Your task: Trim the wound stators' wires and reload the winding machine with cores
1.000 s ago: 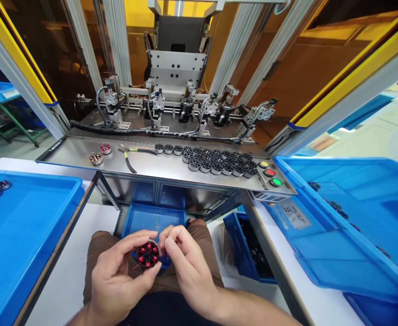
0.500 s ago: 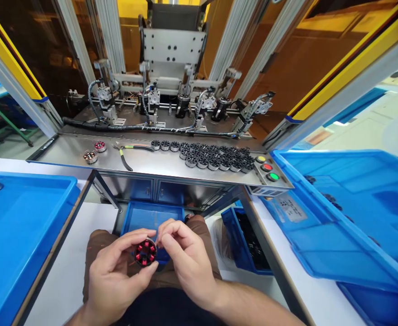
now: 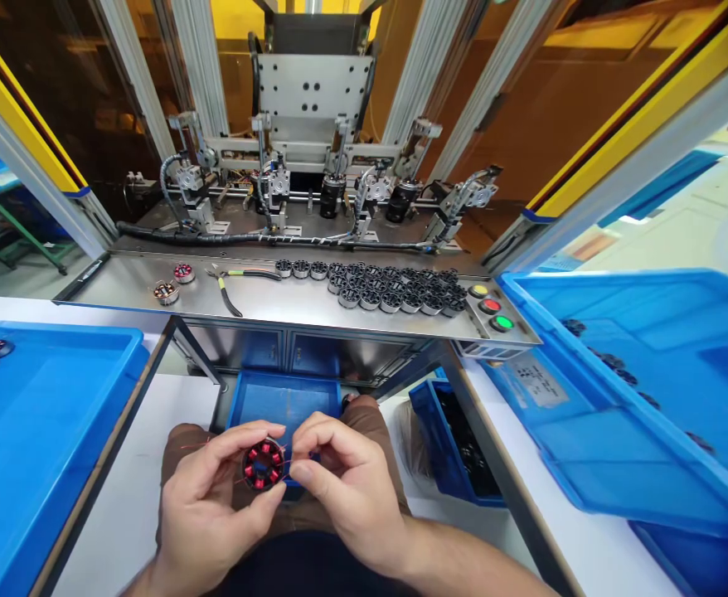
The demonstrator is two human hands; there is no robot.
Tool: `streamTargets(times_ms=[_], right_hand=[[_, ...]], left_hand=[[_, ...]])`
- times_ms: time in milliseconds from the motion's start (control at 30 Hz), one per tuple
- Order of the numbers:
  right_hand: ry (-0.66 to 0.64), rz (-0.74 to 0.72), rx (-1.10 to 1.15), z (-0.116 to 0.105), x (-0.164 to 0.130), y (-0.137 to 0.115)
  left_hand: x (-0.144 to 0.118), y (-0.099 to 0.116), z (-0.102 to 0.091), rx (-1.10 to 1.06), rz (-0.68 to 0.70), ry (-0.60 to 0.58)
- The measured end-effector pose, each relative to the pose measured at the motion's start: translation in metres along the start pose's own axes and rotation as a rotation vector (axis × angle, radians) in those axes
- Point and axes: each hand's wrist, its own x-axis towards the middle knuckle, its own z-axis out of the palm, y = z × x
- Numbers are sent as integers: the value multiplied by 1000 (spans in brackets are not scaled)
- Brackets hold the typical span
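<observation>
Above the lap, in front of the tabletop [image 3: 152, 398], the left hand [image 3: 215, 506] holds a wound stator [image 3: 263, 464] in a fingertip grip, its red coils facing the camera. The right hand [image 3: 339, 489] pinches at the stator's right edge, its grip closed on what appears to be a fine wire lead. Compared with a second ago, thin red leads [image 3: 199, 445] now fan out to the left of the stator, and the right fingertips have shifted from its upper edge to its side; this suggests the leads are being drawn out and arranged. Behind, a steel shelf [image 3: 121, 286] carries rows of unwound cores [image 3: 395, 290], pliers [image 3: 227, 286] and two finished stators [image 3: 174, 282].
</observation>
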Motion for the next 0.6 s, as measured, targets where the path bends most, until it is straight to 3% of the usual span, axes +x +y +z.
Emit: streamTargets(times_ms=[267,467,600], right_hand=[[7,-104,-63,-4,0,-7],[-99,-222,-63,-12,5,-8],[-139,-314,-122,-13,8,-9]], left_hand=[[-3,-2,-2,112,96,-46],[-2,4,2,-88,-71,-60],[1,9,3,-105,-89,-66]])
